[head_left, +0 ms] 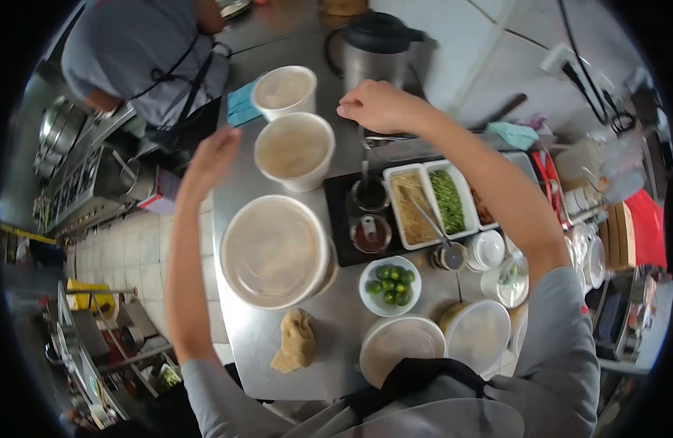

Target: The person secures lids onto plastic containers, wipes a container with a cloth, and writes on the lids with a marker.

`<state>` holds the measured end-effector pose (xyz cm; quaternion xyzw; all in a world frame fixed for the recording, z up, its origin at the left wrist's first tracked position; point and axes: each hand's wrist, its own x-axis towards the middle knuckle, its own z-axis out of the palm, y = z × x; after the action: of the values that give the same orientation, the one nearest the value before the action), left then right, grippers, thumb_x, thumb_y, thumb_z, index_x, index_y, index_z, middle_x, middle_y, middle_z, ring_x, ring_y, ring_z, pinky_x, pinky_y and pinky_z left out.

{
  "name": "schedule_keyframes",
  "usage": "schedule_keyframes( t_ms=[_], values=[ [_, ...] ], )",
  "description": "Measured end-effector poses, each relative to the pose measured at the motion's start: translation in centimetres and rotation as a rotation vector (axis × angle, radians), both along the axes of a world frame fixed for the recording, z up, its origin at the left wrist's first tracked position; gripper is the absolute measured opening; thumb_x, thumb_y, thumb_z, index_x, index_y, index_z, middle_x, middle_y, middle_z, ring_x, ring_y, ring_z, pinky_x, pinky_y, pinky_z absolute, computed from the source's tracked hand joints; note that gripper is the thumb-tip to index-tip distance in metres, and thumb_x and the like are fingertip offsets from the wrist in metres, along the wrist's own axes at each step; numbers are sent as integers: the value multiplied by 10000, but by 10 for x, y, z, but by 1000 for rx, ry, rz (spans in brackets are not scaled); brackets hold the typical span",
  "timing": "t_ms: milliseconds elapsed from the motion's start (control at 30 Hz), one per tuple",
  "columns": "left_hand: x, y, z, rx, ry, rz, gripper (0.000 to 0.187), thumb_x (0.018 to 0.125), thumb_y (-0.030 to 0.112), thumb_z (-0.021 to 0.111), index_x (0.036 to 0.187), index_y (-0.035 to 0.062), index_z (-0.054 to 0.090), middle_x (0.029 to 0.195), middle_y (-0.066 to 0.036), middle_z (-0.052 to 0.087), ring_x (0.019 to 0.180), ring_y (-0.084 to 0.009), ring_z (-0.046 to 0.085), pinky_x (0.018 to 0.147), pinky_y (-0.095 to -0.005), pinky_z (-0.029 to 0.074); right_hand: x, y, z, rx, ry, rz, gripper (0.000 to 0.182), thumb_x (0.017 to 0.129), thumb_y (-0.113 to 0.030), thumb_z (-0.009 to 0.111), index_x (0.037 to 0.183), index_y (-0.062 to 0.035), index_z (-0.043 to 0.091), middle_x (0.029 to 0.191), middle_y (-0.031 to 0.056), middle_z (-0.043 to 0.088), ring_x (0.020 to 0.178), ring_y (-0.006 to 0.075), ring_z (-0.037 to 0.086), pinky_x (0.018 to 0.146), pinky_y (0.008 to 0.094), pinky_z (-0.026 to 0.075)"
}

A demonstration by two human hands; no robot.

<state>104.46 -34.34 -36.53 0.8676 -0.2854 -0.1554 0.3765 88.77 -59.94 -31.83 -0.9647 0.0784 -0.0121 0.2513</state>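
Observation:
My left hand (214, 155) is raised at the left edge of the steel counter, beside two lidded white tubs; it is blurred, and its fingers are hard to make out. My right hand (376, 106) hovers in front of a steel jug with a black lid (380, 35), its fingers curled together; anything inside them is too small to tell. Between the hands stand the middle tub (294, 146) and the farther tub (284, 87), both with translucent lids. Nearer to me is a larger lidded tub (274, 252).
A black tray (341, 219) holds sauce jars and white containers of shredded food and chopped greens. A bowl of green limes (390, 285), a tan cloth (295, 341) and more lidded tubs (402, 343) lie nearer. Another person (143, 55) stands at the upper left.

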Motion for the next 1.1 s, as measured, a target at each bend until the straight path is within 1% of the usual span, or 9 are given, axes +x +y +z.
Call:
schedule_keyframes(
  t_ms=[233, 467, 533, 567, 800, 933, 1000, 1067, 1100],
  values=[
    [-138, -36, 137, -158, -102, -253, 370, 891, 290, 458, 1080, -15, 545, 999, -83, 606, 918, -148, 553, 808, -263, 401, -237, -83, 93, 5, 166, -208, 294, 842, -262, 506, 835, 15, 603, 679, 76, 605, 607, 127, 571, 578, 254, 458],
    [-316, -133, 154, -177, 472, -1029, 321, 904, 236, 429, 1062, -24, 530, 1009, -111, 599, 899, -160, 584, 779, -261, 461, -426, -196, -2, 93, 219, -611, 204, 785, -177, 522, 763, 7, 608, 633, 71, 586, 544, 118, 545, 489, 273, 439],
    [-374, -170, 147, -130, 701, -1084, 358, 909, 267, 421, 1112, -19, 494, 1042, -108, 585, 947, -166, 569, 789, -257, 455, -444, -233, -61, -276, 24, -489, 245, 788, -210, 494, 801, 5, 611, 678, 159, 597, 641, 297, 592, 608, 374, 466],
    [-403, -189, 136, -120, 820, -1071, 391, 914, 291, 405, 1136, -25, 469, 1066, -118, 570, 967, -175, 561, 810, -254, 443, -440, -238, -73, -371, 107, -565, 292, 788, -253, 478, 777, 6, 615, 730, 200, 597, 726, 367, 574, 687, 419, 450],
    [-583, -308, 54, -294, 1295, -591, 549, 890, 382, 426, 1210, -57, 346, 1209, -175, 435, 1177, -195, 381, 951, -325, 345, -446, -276, -118, -25, -26, -586, 315, 726, -341, 562, 735, -41, 656, 746, 203, 605, 738, 341, 593, 688, 398, 466],
    [-629, -396, -61, -656, 1060, 16, 504, 858, 508, 409, 1032, 39, 471, 921, -48, 500, 838, -118, 454, 732, -251, 374, -462, -265, -120, 124, -268, -613, 329, 733, -336, 561, 752, -17, 639, 744, 214, 598, 725, 372, 576, 663, 424, 449],
    [-632, -398, -29, -498, 1050, 292, 466, 856, 534, 380, 856, 84, 500, 612, 31, 379, 553, -89, 345, 511, -237, 288, -467, -251, -109, 262, -448, -693, 323, 797, -304, 532, 783, 14, 589, 743, 231, 583, 722, 415, 553, 654, 437, 437],
    [-627, -407, -44, -471, 994, 407, 478, 869, 529, 340, 863, 76, 493, 607, 18, 399, 518, -88, 358, 476, -223, 289, -481, -243, -91, 309, -446, -664, 316, 820, -279, 516, 771, 28, 576, 731, 248, 573, 718, 414, 552, 642, 432, 434],
    [-624, -410, -49, -453, 990, 413, 568, 874, 536, 276, 1022, 21, 463, 887, -77, 441, 785, -166, 413, 662, -297, 334, -491, -238, -88, 394, -469, -654, 320, 823, -275, 515, 762, 35, 570, 716, 255, 567, 707, 412, 550, 623, 433, 425]
  ],
)
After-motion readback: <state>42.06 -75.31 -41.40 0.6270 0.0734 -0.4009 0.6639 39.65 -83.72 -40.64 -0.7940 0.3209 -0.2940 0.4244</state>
